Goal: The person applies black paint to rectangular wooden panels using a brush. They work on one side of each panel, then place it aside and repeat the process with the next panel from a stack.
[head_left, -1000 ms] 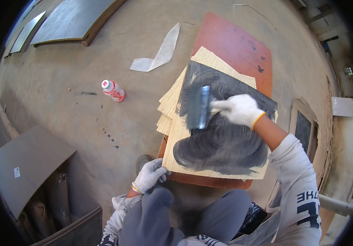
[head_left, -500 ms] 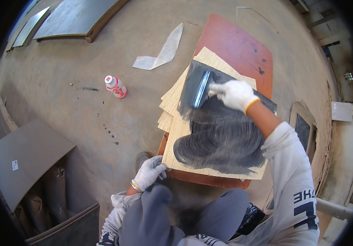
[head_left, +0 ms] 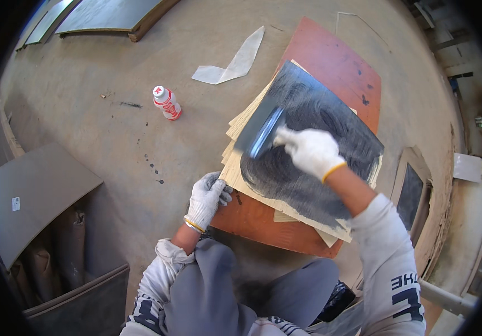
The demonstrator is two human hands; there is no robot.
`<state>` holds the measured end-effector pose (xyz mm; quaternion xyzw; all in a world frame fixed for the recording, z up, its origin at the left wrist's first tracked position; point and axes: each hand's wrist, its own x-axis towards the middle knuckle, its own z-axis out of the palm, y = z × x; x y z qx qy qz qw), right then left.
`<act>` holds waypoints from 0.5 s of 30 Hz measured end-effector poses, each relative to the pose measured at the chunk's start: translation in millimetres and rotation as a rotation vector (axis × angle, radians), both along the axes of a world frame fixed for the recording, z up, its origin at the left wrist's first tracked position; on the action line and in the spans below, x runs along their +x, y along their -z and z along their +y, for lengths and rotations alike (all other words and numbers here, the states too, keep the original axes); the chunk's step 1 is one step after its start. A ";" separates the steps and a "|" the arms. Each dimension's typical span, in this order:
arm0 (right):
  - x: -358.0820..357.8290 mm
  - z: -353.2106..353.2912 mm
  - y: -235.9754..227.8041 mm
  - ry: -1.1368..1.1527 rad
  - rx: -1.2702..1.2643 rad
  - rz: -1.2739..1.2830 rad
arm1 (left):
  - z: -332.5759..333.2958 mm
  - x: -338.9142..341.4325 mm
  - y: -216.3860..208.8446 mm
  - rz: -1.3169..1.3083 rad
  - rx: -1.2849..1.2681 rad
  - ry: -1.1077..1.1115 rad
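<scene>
Spreading beneath everything, a concrete floor (head_left: 106, 89) carries a red-brown board (head_left: 339, 64), and on that board lies a fanned stack of pale sheets (head_left: 246, 117). The top sheet (head_left: 330, 112) is coated dark over most of its face, with swirled streaks and a pale margin along the near edge. It lies between the two gloved hands, beneath the right and with its near-left corner at the left.

The right hand (head_left: 312, 154) is over the sheet, its fingers curled together and clamped on a wide scraper (head_left: 265, 133). The index finger points toward the blade, which juts out to the left of the fingertips, over the coated area; motion blur softens the grip. The left hand (head_left: 206, 196) has its fingers drawn in on the sheet's near-left corner, pinching it; how far they reach underneath is hidden.

As for writing, the right sleeve (head_left: 386, 246) bears large dark block lettering. A white bottle (head_left: 168, 105) with red printing stands on the floor, well apart from the hands. Smallest is a white label (head_left: 16, 204) on a brown panel (head_left: 50, 190) at far left, its print too small to read.
</scene>
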<state>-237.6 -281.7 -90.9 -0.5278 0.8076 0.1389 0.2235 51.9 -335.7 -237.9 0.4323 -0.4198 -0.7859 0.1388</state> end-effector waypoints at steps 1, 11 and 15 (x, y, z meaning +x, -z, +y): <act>17.0 -4.7 -9.5 -0.082 0.083 0.022 | -1.6 4.0 -0.2 -0.004 0.010 -0.018; 41.8 11.6 -5.2 -0.201 0.029 -0.030 | 10.6 28.4 6.9 0.232 0.272 -0.175; 13.1 1.7 -10.4 0.049 -0.024 0.017 | 14.1 44.2 6.7 0.141 0.272 -0.244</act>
